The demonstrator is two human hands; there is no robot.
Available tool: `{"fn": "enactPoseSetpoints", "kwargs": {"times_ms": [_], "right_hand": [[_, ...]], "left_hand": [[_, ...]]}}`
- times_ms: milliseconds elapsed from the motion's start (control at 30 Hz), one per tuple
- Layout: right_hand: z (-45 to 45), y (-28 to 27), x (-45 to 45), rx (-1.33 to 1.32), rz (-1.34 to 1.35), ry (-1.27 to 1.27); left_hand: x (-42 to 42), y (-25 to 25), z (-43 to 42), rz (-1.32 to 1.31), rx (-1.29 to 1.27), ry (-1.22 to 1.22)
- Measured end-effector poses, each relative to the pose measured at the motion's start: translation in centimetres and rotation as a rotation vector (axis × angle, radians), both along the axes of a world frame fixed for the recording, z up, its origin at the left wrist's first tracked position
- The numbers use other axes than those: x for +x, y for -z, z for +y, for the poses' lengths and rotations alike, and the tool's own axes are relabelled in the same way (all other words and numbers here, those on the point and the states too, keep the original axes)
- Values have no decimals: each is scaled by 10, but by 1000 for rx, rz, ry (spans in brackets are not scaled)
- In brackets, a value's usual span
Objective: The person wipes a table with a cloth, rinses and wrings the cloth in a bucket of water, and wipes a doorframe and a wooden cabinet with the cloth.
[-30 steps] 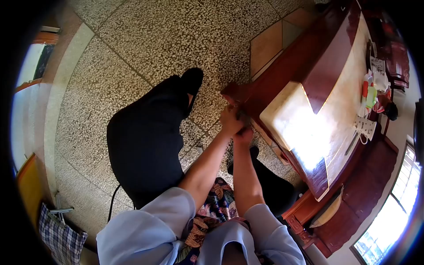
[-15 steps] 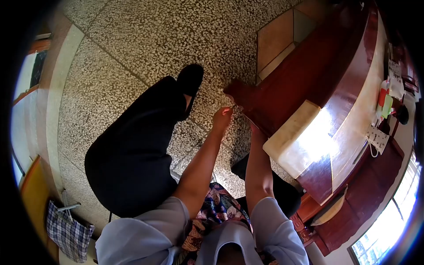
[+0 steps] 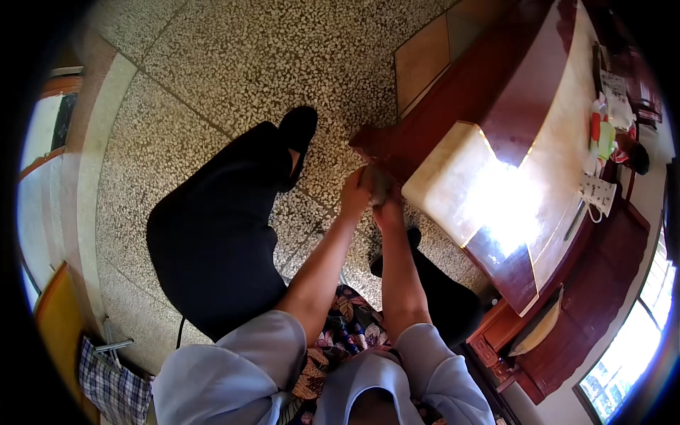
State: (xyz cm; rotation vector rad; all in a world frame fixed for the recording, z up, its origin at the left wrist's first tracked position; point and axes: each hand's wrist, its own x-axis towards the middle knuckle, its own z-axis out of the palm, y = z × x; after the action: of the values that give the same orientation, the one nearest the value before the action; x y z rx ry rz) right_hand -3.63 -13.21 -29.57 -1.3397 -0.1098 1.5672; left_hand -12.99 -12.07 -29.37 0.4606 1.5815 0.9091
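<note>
In front of the table's carved leg (image 3: 372, 142), a bunched grey cloth-like thing (image 3: 381, 185) is between my two hands. My left hand (image 3: 354, 195) is closed on its left side, fingers curled. My right hand (image 3: 387, 212) grips its lower end from the right. Blur and shadow hide the exact kind of the thing and some fingertips. Both hands are low, near the corner of the dark red wooden table (image 3: 453, 134).
A glossy pale slab corner (image 3: 439, 188) juts out close to my right hand. Masks (image 3: 597, 195) and small items lie on the tabletop. Below is speckled stone floor (image 3: 241, 64). A checked cloth (image 3: 117, 379) hangs at lower left, and a wooden bench (image 3: 588, 312) stands at right.
My right hand has come out from behind the table edge and met my left hand. The grey thing now shows between them. The table appears shifted slightly left in view.
</note>
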Motion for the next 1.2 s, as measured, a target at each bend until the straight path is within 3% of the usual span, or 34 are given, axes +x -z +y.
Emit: {"fn": "enactPoseSetpoints", "kwargs": {"times_ms": [33,67,100,167,300,400,500,600,667,700,800,1000,1133,1167,1200], "right_hand": [[1,-6,-2,-23,-84,-62],[-2,0,0,-17,-201,-210],[-2,0,-1,-6,-322,-352],[-3,-3,-9,79,-384,-393],[7,-75,-47,30,-312,-309],[-8,-68,-20,-57,-188,-367],[-21,-72,0,-150,-168,-440],[-35,-75,8,-234,-207,-345],[-38,-81,14,-271,-176,-258],[-37,-84,16,-268,-186,-264],[-42,-89,13,-271,-219,-256],[-42,-90,13,-161,-156,-362],[-47,-108,4,-69,-296,-607],[-50,-124,2,-14,-335,-682],[-47,-157,-5,39,-379,-752]], "left_hand": [[6,-4,-3,328,133,53],[-4,-21,4,37,227,33],[-6,-27,1,79,255,1],[-7,-35,-6,161,303,-61],[-46,-17,26,-57,-34,-324],[-58,-46,80,-285,146,-321],[-47,-74,139,155,269,385],[-37,-83,186,-264,115,310],[-24,-88,195,-113,325,291],[-17,-91,196,-38,428,284],[-31,-94,190,-282,318,340],[-53,-106,143,-400,306,214],[-57,-96,120,-406,356,150],[-60,-98,113,-459,347,102],[-68,-94,112,-344,288,165]]}}
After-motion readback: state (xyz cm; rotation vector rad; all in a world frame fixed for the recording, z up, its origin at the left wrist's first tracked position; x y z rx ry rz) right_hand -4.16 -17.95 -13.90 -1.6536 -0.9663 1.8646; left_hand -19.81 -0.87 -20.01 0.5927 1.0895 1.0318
